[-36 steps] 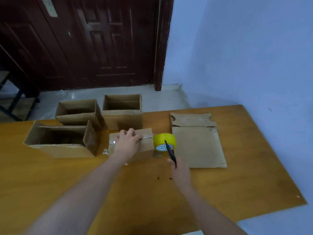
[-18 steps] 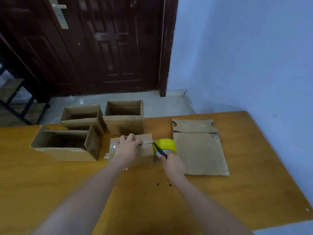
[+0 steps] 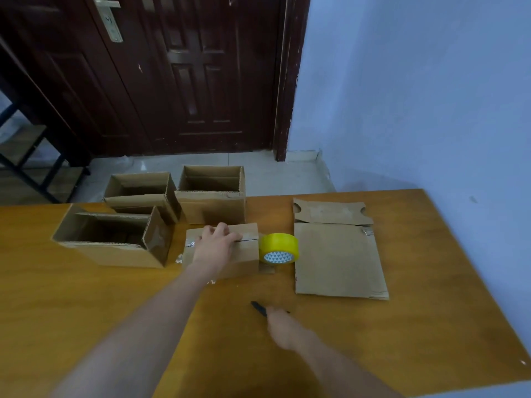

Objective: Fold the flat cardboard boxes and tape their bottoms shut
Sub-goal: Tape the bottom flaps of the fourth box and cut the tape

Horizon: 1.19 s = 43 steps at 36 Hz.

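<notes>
Cardboard box (image 3: 222,252), bottom side up, sits under our left hand (image 3: 216,245), which lies flat and spread across the taped seam, apparently to press the strip down and keep the flaps from springing apart. Just right of that hand, touching the box's end, the yellow tape roll (image 3: 278,248) stands on edge, within easy reach for another strip. Our right hand (image 3: 284,328) is near the body, well apart from the box, closed around a dark cutter (image 3: 258,308) whose tip points away toward the roll; the blur hides the exact grip. Beyond the right hand a flat box (image 3: 339,258) lies unfolded, likely next in line. Past the left hand, three open boxes (image 3: 211,193) stand upright on the wooden table (image 3: 86,297), seemingly finished.
</notes>
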Available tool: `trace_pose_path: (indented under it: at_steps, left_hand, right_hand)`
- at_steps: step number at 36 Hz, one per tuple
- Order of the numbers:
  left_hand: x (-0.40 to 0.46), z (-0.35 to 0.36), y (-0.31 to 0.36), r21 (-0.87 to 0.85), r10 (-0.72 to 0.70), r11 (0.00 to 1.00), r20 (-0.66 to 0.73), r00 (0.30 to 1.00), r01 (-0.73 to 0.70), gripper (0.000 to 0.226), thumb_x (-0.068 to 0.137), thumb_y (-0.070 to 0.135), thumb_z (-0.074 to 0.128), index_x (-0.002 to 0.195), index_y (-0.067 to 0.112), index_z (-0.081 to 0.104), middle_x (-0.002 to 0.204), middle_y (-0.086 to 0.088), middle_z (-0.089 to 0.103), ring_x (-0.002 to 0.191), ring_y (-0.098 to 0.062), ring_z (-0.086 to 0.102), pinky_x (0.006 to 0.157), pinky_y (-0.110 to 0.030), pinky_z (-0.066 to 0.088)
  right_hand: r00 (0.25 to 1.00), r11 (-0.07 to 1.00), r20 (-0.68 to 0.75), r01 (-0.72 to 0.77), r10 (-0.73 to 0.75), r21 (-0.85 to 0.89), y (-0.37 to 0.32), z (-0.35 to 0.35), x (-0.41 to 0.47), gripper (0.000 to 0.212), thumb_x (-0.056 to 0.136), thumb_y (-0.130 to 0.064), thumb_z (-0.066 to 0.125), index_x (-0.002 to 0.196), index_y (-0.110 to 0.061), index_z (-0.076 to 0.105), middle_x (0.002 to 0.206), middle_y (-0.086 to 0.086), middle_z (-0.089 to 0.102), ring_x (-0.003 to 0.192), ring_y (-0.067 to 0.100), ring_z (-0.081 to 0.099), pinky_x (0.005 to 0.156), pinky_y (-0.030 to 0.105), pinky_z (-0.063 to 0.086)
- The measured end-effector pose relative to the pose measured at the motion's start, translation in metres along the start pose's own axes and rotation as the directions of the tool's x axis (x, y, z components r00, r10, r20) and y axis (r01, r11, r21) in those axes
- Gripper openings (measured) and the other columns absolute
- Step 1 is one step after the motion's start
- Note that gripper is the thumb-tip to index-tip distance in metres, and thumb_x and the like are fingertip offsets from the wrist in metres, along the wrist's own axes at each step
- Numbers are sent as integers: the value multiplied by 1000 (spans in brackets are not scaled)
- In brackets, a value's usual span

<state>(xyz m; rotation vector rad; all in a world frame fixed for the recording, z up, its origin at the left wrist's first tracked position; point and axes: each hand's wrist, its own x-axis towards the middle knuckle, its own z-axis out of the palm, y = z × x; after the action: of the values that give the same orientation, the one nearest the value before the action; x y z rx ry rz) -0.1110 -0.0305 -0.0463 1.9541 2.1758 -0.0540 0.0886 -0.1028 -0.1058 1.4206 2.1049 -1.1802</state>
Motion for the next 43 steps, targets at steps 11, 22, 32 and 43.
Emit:
trace_pose_path:
  at_steps: [11, 22, 32, 43]
  left_hand:
    - [-1, -2, 4, -4, -24, 1000, 24, 999, 24, 44, 93, 25, 55, 133, 41, 42, 136, 1, 36, 128, -30, 30, 108, -48, 33]
    - [-1, -3, 2, 23, -8, 1000, 26, 1000, 8, 48, 91, 24, 58, 133, 41, 41, 136, 0, 36, 128, -30, 30, 107, -45, 36]
    - [-4, 0, 1, -14, -17, 1000, 4, 1000, 17, 50, 91, 25, 58, 136, 41, 40, 137, 0, 36, 129, -28, 29, 106, -43, 38]
    - [-3, 0, 3, -12, -39, 999, 34, 999, 40, 59, 87, 21, 63, 136, 41, 38, 140, 0, 33, 133, -30, 26, 108, -45, 37]
  right_hand:
    - [989, 981, -126, 51, -75, -186, -14, 23, 16, 49, 99, -9, 36, 147, -12, 30, 138, 17, 37, 125, 32, 38, 103, 39, 38]
    - [679, 950, -691, 36, -250, -309, -13, -19, 22, 23, 64, -13, 79, 73, -17, 59, 77, 1, 52, 65, 17, 53, 55, 27, 45]
    - [880, 987, -473, 113, -45, 117, -19, -155, 61, 38, 95, -20, 54, 133, -17, 50, 137, 3, 39, 127, 20, 40, 104, 34, 35]
    - [991, 995, -116, 63, -71, -76, -38, -170, 90, 33, 91, -12, 59, 124, -12, 57, 122, 8, 59, 113, 23, 54, 93, 34, 42]
